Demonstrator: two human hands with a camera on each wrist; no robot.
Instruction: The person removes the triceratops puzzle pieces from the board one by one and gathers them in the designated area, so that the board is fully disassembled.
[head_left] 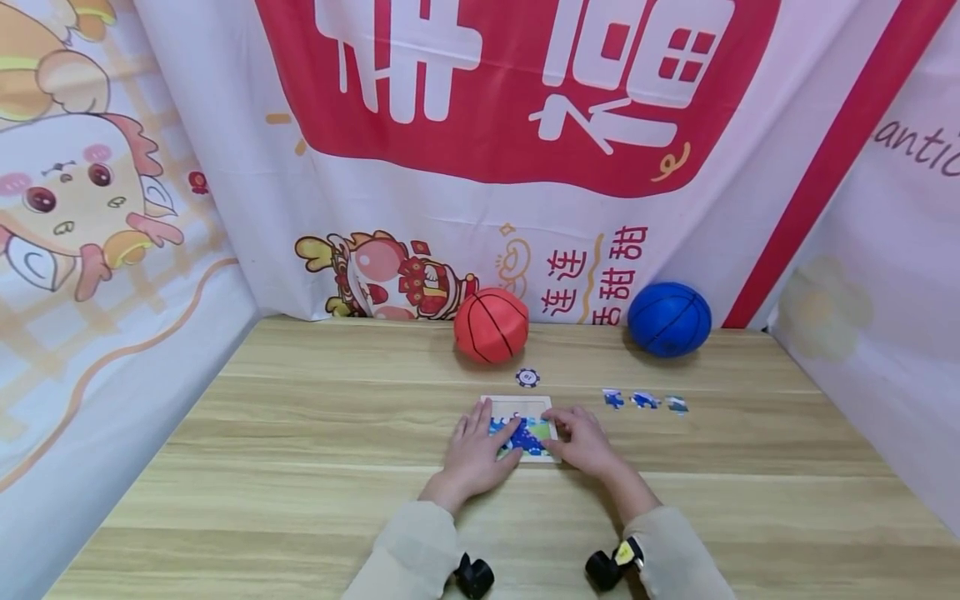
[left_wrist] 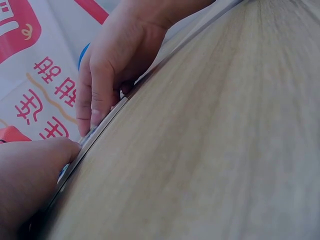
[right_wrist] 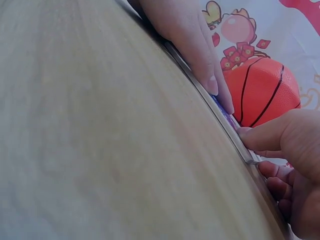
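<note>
A small framed jigsaw puzzle [head_left: 517, 459] lies flat on the table, with blue and green pieces in its lower part and a bare pale strip at the top. My left hand [head_left: 474, 450] rests on its left side, fingers straight, thumb at the lower edge. At the right side my right hand [head_left: 585, 442] holds a green puzzle piece [head_left: 540, 431] between thumb and forefinger. Its other fingers curl beside the frame's edge in the right wrist view. Both hands partly cover the puzzle. Three loose jigsaw pieces [head_left: 644, 400] lie in a row to the right.
A round blue-and-white chip [head_left: 528, 377] lies just behind the frame. Farther back are a red ball [head_left: 491, 326] and a blue ball [head_left: 669, 320], both near the printed cloth [head_left: 420, 192] behind the wooden table [head_left: 300, 467].
</note>
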